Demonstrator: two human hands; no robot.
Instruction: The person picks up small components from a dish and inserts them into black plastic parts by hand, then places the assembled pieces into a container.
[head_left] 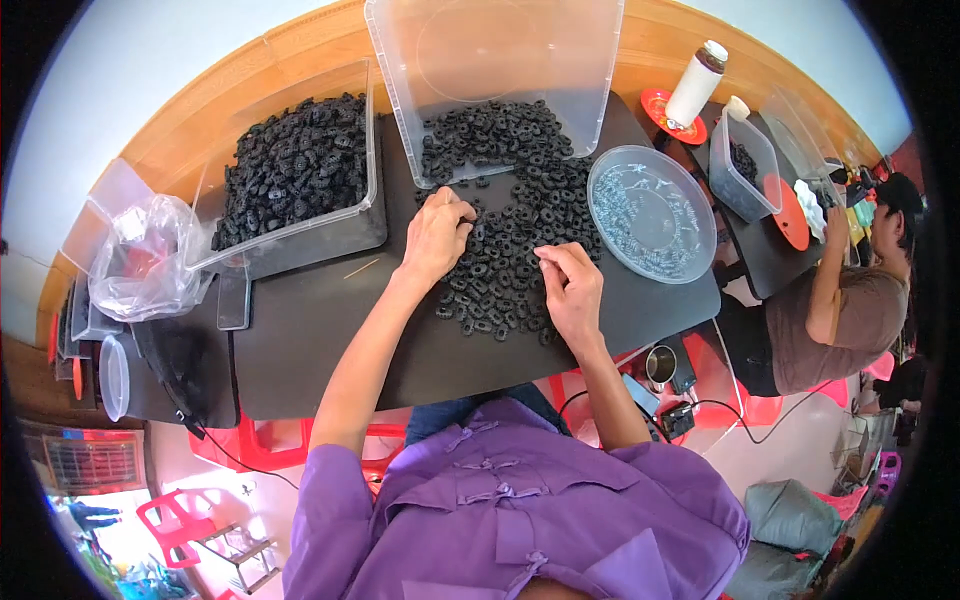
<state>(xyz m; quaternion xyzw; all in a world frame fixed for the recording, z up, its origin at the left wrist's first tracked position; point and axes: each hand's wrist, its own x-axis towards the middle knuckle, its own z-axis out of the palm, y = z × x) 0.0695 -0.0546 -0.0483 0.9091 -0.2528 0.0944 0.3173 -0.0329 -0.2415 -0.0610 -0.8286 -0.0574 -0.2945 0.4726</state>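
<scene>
A spread heap of small black ring-shaped plastic parts (500, 290) lies on the dark table in front of me. At its left edge is my left hand (436, 238), fingers curled and pressed together; what they hold, if anything, is hidden. Over the heap's right side, my right hand (573, 292) pinches with thumb and forefinger, and anything between the tips is too small to make out. More black parts spill from a clear plastic bin (490, 60) tipped on its side behind the heap. To the right lies a round clear tray (612, 190) with many tiny transparent pieces.
A clear bin (290, 250) full of black parts stands at left, beside a phone (234, 298), a plastic bag (150, 265) and a thin stick (361, 268). Right are a white bottle (692, 90) on a red plate and a small tub (745, 190). A co-worker (850, 310) sits at far right.
</scene>
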